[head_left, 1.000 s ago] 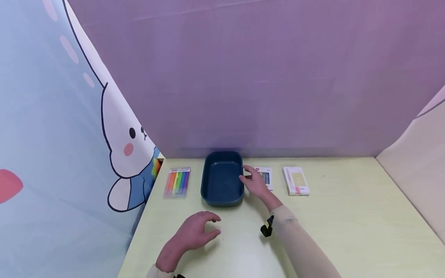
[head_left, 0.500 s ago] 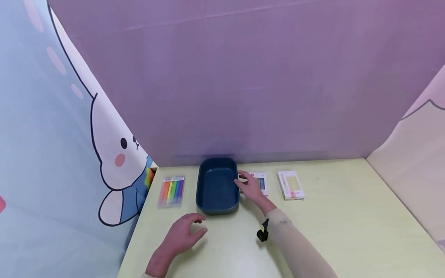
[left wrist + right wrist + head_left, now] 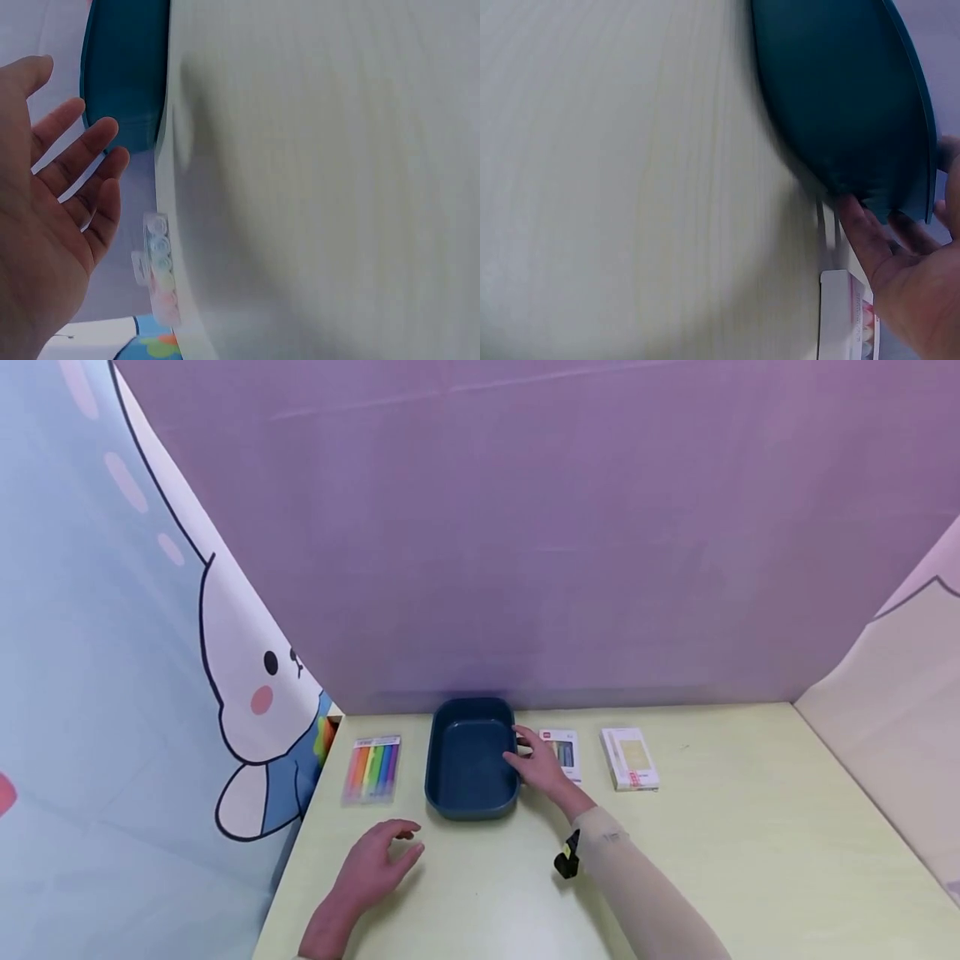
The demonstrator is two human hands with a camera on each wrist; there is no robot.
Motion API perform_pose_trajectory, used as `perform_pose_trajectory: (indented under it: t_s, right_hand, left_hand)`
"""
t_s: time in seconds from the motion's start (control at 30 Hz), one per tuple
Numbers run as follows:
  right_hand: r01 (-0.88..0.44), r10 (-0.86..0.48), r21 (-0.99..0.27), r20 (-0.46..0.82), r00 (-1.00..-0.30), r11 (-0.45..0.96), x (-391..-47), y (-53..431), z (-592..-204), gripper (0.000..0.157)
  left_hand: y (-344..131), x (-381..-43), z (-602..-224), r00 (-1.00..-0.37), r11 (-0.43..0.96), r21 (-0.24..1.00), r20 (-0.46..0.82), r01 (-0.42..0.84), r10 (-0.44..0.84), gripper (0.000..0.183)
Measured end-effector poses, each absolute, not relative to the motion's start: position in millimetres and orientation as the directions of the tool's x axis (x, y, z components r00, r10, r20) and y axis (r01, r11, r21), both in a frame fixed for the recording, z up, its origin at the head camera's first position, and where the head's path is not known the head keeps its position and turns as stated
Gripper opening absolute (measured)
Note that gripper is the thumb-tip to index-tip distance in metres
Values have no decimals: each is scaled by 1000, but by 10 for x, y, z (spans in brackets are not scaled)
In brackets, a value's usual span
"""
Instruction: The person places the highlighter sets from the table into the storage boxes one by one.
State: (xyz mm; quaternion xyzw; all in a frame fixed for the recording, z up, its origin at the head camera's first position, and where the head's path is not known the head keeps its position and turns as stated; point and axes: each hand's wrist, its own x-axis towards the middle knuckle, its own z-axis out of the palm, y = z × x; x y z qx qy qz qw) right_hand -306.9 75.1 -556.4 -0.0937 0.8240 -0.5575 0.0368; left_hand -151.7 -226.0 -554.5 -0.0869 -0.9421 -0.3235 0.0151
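A dark blue rectangular bin (image 3: 471, 768) stands at the back of the table. My right hand (image 3: 542, 767) holds its right side, thumb over the rim. In the right wrist view, the right hand's fingers (image 3: 866, 236) lie along the bin's outer wall (image 3: 847, 97). My left hand (image 3: 375, 867) hovers in front of the bin and to its left, holding nothing. The left wrist view shows the left hand's fingers (image 3: 79, 157) loosely bent and spread. A clear pack of rainbow-coloured highlighters (image 3: 372, 769) lies left of the bin.
Right of the bin, a small white windowed box (image 3: 567, 753) lies partly behind my right hand. Farther right is a white box with a yellowish panel (image 3: 630, 760). A purple cloth (image 3: 525, 552) hangs behind the table, and a printed blue curtain (image 3: 112, 693) on the left.
My left hand has drifted left, away from the front of the bin. The right hand stays at the bin's right rim. The head view has shifted slightly.
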Motion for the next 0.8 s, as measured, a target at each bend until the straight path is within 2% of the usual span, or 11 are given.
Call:
perform_pose_trajectory:
  t_s: [0.13,0.3,0.47,0.63,0.8]
  right_hand:
    - [-105,-191,-933,40,-981,345,-3082,764,-5576,61]
    - [-76,-204,-944,9,-979,322,-3043,747,-5589,66]
    - [-31,-217,-948,-41,-975,317,-3084,766,-5560,70]
    - [-29,-209,-956,-34,-977,291,-3089,761,-5567,71]
    - [-44,-211,-943,-28,-977,329,-3076,752,-5564,72]
  left_hand:
    - [-2361,-1479,-5537,-987,766,622,92,161,133,26]
    - [-2556,-1439,-5545,-990,830,541,66,139,123,25]
    - [-2690,-1594,-5453,-990,866,480,77,142,120,28]
    - [-2801,-1741,-5372,-989,878,457,101,145,111,34]
    - [-2869,-1813,-5310,-991,887,444,75,131,108,39]
